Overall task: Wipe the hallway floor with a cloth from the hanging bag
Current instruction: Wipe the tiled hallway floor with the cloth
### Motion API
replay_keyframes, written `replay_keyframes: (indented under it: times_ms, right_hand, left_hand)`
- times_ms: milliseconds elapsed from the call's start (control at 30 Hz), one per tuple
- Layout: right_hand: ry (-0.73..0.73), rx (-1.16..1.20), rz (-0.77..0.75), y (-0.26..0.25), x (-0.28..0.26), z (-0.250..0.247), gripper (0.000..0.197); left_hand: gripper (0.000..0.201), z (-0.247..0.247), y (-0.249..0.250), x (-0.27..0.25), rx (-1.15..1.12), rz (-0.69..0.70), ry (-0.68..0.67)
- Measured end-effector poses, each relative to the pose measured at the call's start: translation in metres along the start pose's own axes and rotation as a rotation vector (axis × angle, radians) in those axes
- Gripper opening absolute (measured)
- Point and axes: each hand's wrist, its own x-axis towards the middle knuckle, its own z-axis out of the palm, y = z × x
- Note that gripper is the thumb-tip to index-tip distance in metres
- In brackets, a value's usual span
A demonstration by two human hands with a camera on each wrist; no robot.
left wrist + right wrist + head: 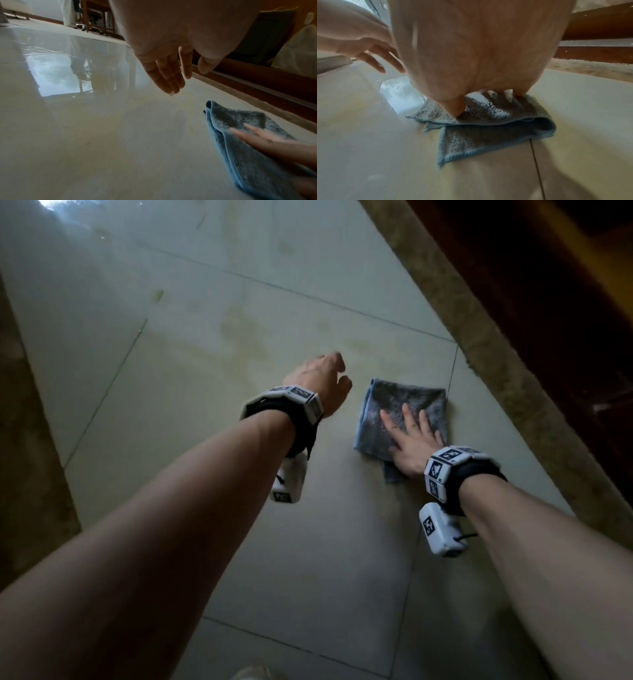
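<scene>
right hand [409, 445] flat on the cloth [387, 405], fingers [407, 414] straight and spread, palm pressing down, no pinch, just weight on top. cloth's a blue-grey towel folded over on itself, lying on the pale tiled floor [191, 419] near the speckled stone border [507, 378] that runs along the dark wood frame [561, 313]. from the right wrist cam the fold shows clear: top layer under the palm, a loose flap sticking out toward the camera, one corner sitting just beside a grout line [537, 169].

left hand [320, 380] hangs over the floor beside the cloth, fingers loose, holding nothing, not touching the tile afaict.

yellowish stain [239, 333] sits on the tile beyond both hands, not yet reached. bright reflections show on the floor further up the hall.

so, wiping step is on, prob early. to do it well imo: keep the palm centred so the folded layers don't slide apart, push fwd through that stain in overlapping passes, even pressure. watch the loose flap, it could drag or bunch. left hand could prop on the floor for balance.
</scene>
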Motion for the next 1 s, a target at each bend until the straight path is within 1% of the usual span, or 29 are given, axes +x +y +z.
replay_keyframes:
  times_ms: [167, 233, 300, 400, 467, 567, 667, 733, 867, 1000]
  right_hand:
    - [-0.069, -0.019, 0.057, -0.008, 0.000, -0.011, 0.082]
    - [-0.114, -0.034, 0.091, -0.012, 0.000, -0.016, 0.080]
    - [-0.149, -0.028, 0.110, -0.017, 0.000, -0.026, 0.075]
    - [-0.201, -0.002, 0.103, -0.025, -0.001, -0.040, 0.072]
    - [-0.204, 0.018, 0.101, -0.025, 0.001, -0.037, 0.073]
    - [-0.116, -0.049, 0.076, -0.019, 0.006, -0.023, 0.078]
    - [-0.066, -0.016, 0.072, -0.020, 0.006, -0.011, 0.076]
    - [-0.038, -0.015, 0.077, -0.021, 0.004, -0.008, 0.072]
    - [0.027, -0.027, 0.038, -0.021, 0.007, -0.001, 0.067]
    - [0.089, -0.121, -0.067, -0.027, 0.004, 0.009, 0.067]
  left_hand:
    - [0.032, -0.013, 0.003, 0.034, 0.027, 0.119, -0.062]
    - [0.032, -0.027, 0.003, 0.044, 0.019, 0.139, -0.064]
    - [0.032, -0.045, 0.000, 0.054, 0.034, 0.156, -0.056]
    - [0.032, -0.074, -0.006, 0.062, 0.110, 0.174, -0.044]
    - [0.031, -0.092, -0.004, 0.066, 0.145, 0.173, -0.037]
    - [0.031, -0.111, 0.005, 0.070, 0.157, 0.158, -0.046]
    - [0.030, -0.112, 0.003, 0.069, 0.189, 0.130, -0.079]
    - [0.030, -0.103, -0.005, 0.070, 0.199, 0.100, -0.092]
    - [0.030, -0.080, -0.029, 0.058, 0.236, 0.125, -0.172]
    - [0.029, -0.065, -0.060, 0.040, 0.247, 0.117, -0.172]
